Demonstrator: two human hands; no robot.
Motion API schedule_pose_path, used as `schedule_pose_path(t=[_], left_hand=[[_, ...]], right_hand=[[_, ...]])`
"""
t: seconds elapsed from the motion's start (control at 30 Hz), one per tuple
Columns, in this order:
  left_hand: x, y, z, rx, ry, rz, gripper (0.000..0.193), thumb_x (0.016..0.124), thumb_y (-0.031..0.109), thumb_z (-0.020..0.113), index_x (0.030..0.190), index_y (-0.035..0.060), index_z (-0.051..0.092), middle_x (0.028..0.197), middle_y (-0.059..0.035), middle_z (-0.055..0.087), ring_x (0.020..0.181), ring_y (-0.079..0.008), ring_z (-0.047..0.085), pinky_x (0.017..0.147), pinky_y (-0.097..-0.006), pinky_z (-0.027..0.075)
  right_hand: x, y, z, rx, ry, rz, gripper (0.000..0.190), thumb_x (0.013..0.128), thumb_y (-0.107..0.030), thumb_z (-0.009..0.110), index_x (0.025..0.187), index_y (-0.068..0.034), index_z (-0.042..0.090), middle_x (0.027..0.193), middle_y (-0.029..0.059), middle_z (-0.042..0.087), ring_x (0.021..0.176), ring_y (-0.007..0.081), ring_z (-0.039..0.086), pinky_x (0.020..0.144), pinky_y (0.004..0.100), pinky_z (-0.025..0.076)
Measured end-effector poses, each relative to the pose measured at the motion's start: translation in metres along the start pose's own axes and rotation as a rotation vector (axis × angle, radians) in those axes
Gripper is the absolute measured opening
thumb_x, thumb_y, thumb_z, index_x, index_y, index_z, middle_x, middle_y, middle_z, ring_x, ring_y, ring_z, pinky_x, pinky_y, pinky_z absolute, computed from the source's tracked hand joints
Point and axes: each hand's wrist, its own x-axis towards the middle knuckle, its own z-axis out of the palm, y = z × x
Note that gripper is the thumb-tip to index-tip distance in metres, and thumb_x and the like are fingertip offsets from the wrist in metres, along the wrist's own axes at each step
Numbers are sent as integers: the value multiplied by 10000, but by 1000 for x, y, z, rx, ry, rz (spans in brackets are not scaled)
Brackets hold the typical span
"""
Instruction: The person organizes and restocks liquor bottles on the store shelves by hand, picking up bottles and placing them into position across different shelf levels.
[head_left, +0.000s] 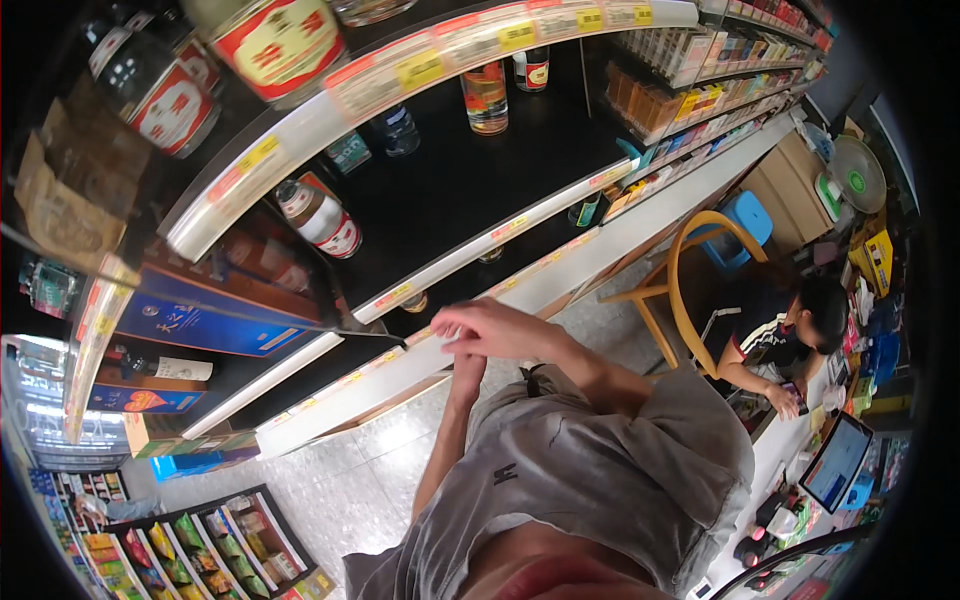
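In front of my body, my right hand (499, 328) is held over my left hand (469, 366). The right one has loosely bent fingers with a gap at the thumb, and nothing shows in it. Its fingers and wrist cover most of the left hand, so the left fingers are hidden. Both hands are just before the white lower edge (420, 349) of a black display shelf (450, 180). A clear glass bottle with a red and white label (319, 219) stands farther in. Toward the back are an orange-tinted bottle (485, 97) and a dark bottle (531, 69).
Large bottles (277, 52) stand on the upper shelf behind price strips (442, 56). Blue boxes (206, 315) fill the left bay. A seated person (780, 330) holds a phone beside a wooden chair (690, 277) and a counter monitor (836, 461). Snack racks (195, 555) stand lower left.
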Motion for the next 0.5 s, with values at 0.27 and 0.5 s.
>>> schedule_pose_path(t=[0.27, 0.5], left_hand=[[36, 38, 58, -89, -20, 56, 192, 1057, 157, 604, 1218, 52, 595, 1160, -48, 656, 1114, -159, 621, 981, -314, 478], [35, 64, 63, -25, 16, 90, 97, 1054, 149, 599, 1127, 85, 597, 1128, -28, 662, 1068, -134, 633, 951, -304, 484]], right_hand=[[-11, 24, -91, 208, 284, 30, 210, 974, -131, 723, 1115, 12, 659, 976, 98, 749, 939, 157, 739, 864, 302, 592], [-26, 36, -116, 232, 301, -47, 177, 979, -55, 704, 1144, -6, 663, 1073, 71, 723, 1026, 120, 704, 924, 299, 585]])
